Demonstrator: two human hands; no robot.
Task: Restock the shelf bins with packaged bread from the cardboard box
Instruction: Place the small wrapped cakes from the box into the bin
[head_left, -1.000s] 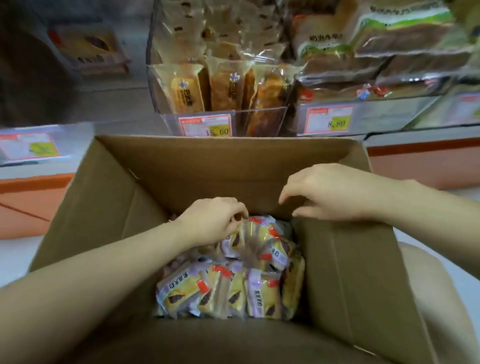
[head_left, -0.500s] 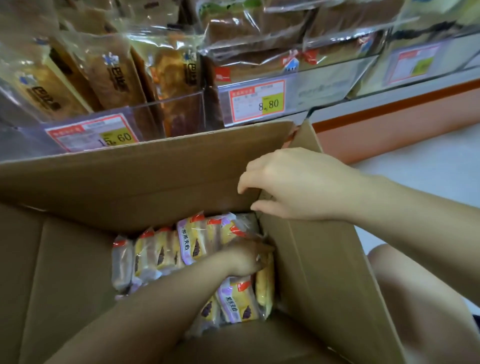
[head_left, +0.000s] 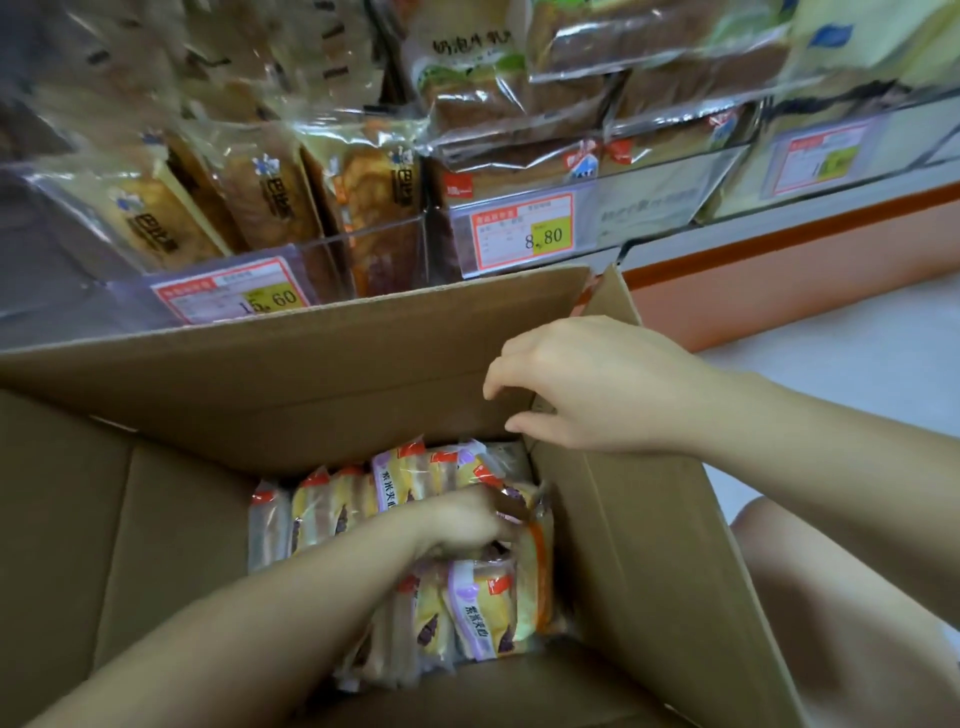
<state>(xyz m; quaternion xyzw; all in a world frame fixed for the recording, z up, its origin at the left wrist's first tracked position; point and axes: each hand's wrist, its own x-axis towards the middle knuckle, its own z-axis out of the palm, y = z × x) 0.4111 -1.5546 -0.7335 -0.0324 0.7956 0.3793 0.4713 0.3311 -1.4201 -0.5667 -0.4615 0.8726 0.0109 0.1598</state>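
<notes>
My left hand (head_left: 467, 525) is down in the cardboard box (head_left: 311, 384), lower centre, fingers buried among the bread packs (head_left: 478, 608) (can't tell if they're closed round one). The packs stand on end directly under it. My right hand (head_left: 587, 384) hangs loose and empty, well apart, over the box corner. Shelf bins (head_left: 363, 249) are up-frame.

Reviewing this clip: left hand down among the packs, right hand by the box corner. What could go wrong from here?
1. The left hand digs between tightly stacked bread packs, fingers hidden; a hard pull could squash one or drag neighbours along.
2. The right hand hangs over the cardboard box corner with no visible grip, so the box may shift, and the raised far flap could snag a lifted pack.
</notes>
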